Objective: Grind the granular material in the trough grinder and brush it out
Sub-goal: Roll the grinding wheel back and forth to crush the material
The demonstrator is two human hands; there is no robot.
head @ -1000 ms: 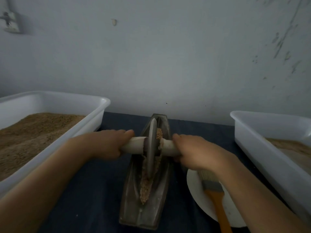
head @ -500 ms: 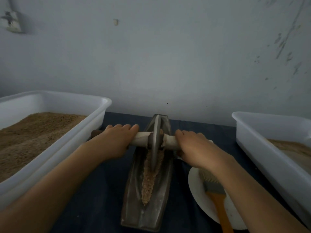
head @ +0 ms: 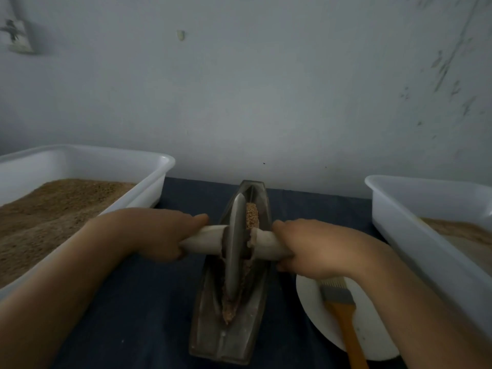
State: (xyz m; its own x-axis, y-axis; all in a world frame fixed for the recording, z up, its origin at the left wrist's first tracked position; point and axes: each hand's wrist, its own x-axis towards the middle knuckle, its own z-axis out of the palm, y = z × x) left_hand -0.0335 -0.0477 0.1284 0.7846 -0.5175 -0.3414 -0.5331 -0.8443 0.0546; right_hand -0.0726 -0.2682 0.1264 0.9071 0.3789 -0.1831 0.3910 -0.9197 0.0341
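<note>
Nearest me, the brush [head: 343,310] lies on the white plate [head: 372,339]. My left hand [head: 151,235] and right hand [head: 311,249] curl round the axle [head: 205,239], its wheel [head: 234,249] standing in the trough grinder [head: 231,288] over the granular material [head: 251,215]. Farther out, two white tubs [head: 149,166] flank it.

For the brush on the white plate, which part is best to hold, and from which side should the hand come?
Grip the brush by its orange handle, coming from above on the near, right side. The handle points toward the person and lies flat on the plate; the bristle end points away, partly under the right hand's wrist.
</note>
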